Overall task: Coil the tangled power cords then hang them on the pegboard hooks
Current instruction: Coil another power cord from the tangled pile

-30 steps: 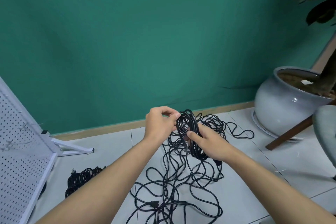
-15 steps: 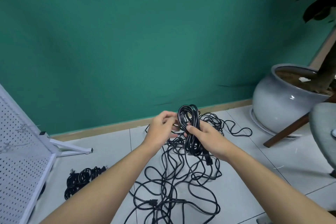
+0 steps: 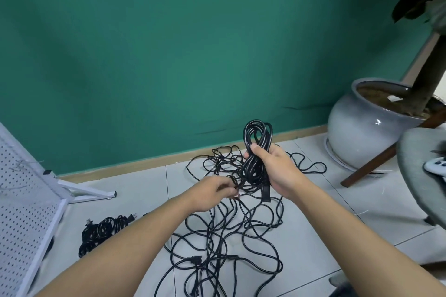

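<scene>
One coiled cord [image 3: 257, 136] is clenched in the right grip [image 3: 277, 171]; the left grip [image 3: 209, 193] pinches one strand [image 3: 237, 195] above one tangle [image 3: 229, 236].

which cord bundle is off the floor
The coil gripped by the right hand; the loose tangle and the small bundle beside the pegboard lie on the tiles.

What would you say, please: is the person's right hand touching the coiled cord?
Touching. The head view shows the right hand wrapped around the middle of the coiled cord, with the thumb across its front and the loops standing above the fist.
</scene>
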